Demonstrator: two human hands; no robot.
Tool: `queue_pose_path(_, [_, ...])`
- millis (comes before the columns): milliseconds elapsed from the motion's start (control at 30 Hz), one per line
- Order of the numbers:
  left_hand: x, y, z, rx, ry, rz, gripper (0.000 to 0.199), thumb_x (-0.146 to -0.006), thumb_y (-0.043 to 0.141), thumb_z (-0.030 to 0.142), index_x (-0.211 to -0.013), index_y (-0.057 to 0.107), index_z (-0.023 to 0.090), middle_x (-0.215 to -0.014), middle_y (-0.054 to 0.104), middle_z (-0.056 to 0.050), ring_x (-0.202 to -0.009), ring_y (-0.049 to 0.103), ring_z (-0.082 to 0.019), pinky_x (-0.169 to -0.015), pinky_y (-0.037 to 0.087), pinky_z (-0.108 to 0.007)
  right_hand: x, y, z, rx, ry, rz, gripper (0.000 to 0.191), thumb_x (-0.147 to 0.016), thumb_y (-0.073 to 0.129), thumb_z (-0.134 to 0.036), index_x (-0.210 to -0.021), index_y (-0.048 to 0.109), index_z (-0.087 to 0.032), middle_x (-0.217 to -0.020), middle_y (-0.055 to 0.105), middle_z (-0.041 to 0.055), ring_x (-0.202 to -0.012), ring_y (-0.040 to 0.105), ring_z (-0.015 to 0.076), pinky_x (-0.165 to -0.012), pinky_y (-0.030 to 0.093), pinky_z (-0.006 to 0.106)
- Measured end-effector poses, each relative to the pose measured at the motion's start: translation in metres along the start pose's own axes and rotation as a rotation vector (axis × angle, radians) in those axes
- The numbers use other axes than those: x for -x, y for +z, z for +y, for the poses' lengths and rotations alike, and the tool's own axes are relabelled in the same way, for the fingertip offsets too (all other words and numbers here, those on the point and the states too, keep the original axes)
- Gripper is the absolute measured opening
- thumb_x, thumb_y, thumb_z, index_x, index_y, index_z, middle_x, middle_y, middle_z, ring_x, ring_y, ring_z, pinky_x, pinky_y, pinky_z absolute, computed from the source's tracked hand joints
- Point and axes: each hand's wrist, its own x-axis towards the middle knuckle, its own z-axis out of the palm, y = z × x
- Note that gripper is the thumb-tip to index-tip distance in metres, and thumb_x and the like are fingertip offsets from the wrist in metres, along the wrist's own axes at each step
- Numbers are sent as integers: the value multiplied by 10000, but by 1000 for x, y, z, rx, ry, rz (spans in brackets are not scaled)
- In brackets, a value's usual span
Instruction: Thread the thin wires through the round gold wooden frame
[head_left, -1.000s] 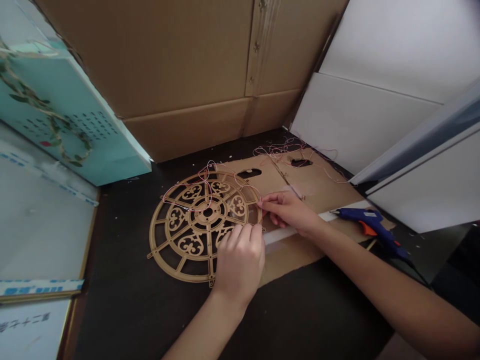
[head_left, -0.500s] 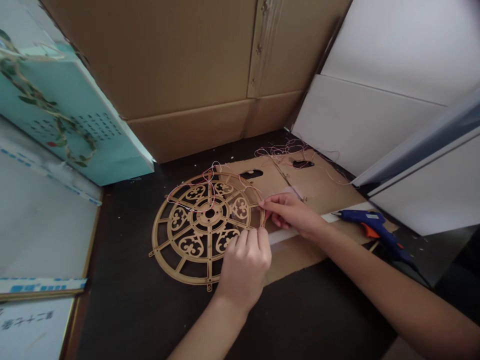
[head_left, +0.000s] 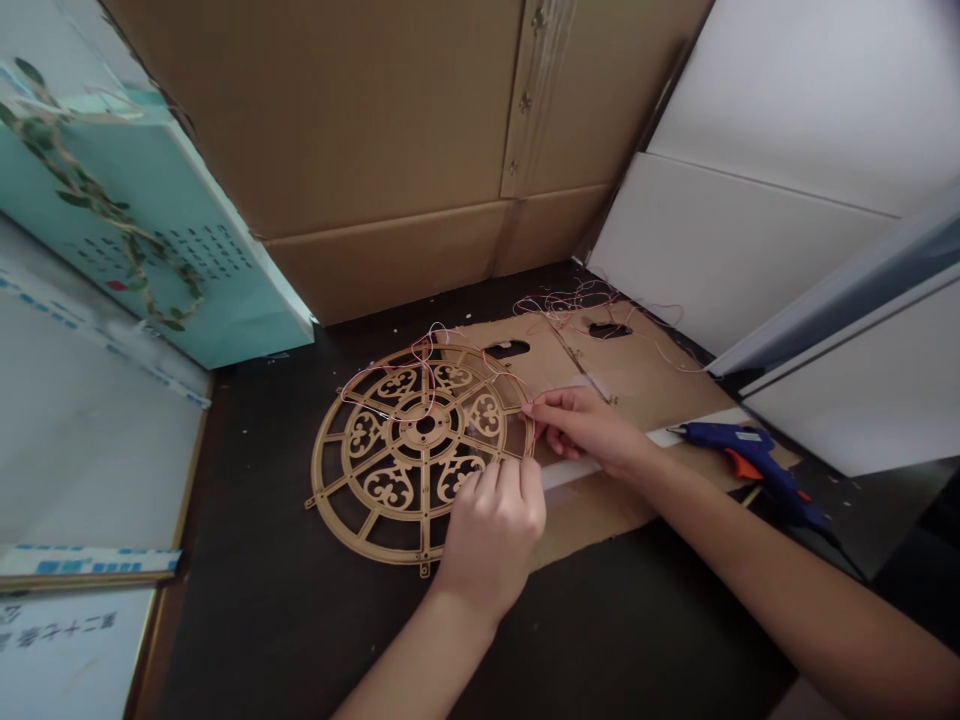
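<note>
A round wooden openwork wheel (head_left: 425, 513) lies flat, its right part over a cardboard sheet (head_left: 600, 515). Thin red and white wire (head_left: 433, 385) loops across the wheel's top and runs along its right rim. My left hand (head_left: 499, 525) is closed at the lower right rim, its fingertips hidden beneath the knuckles; what they hold cannot be made out. Just above it, my right hand (head_left: 574, 425) pinches the thin wire at the right rim, thumb and forefinger pressed together. The two hands are close but apart.
A blue glue gun (head_left: 750, 455) rests right of my right hand, near a white strip (head_left: 664, 437). More wire (head_left: 570, 300) tangles at the back. Behind stands a large cardboard box (head_left: 390, 150), with a turquoise panel (head_left: 150, 230) at left and white panels (head_left: 720, 250) at right.
The whole view has shifted slightly, so most things sit a little further right. Both hands keep the same places at the wheel's rim.
</note>
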Motion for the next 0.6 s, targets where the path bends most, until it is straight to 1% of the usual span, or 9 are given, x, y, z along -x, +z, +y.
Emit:
queue_pose_path(133, [-1, 0, 0, 29, -13, -14, 135, -866, 573, 39, -830, 569, 169, -725, 599, -34, -646, 601, -220, -562, 492, -354, 0, -1, 0, 29, 7, 0, 337, -867, 674, -469, -764, 623, -152, -552, 553, -1, -393, 379, 49, -359, 249, 166])
queue_pose_path(267, [-1, 1, 0, 82, -39, -67, 141, -861, 584, 34, -840, 571, 172, -763, 618, -39, -677, 618, -222, -581, 511, -358, 1, 0, 0, 33, 4, 17, 392, -856, 687, -511, -725, 600, -152, -539, 548, -2, -386, 366, 45, -361, 243, 172])
queue_pose_path(400, [-1, 1, 1, 114, -46, -102, 149, -862, 586, 33, -832, 566, 178, -771, 624, -38, -681, 623, -217, -588, 515, -349, 3, 1, -3, 53, 25, 19, 407, -887, 663, -499, -688, 563, -158, -464, 484, -28, -357, 333, 41, -357, 222, 170])
queue_pose_path(533, [-3, -7, 4, 100, -25, -123, 131, -862, 597, 44, -854, 581, 173, -766, 633, -35, -668, 627, -211, -574, 503, -337, 3, 2, -6, 63, 50, 16, 410, -932, 613, -475, -678, 529, -164, -451, 489, -27, -349, 348, 44, -354, 243, 163])
queue_pose_path(600, [-6, -15, 4, 101, -26, -106, 54, -886, 618, 119, -912, 608, 165, -746, 631, -29, -647, 624, -209, -553, 484, -335, 3, 1, -6, 63, 63, -1, 398, -928, 620, -480, -697, 536, -167, -455, 503, -27, -347, 358, 47, -355, 266, 163])
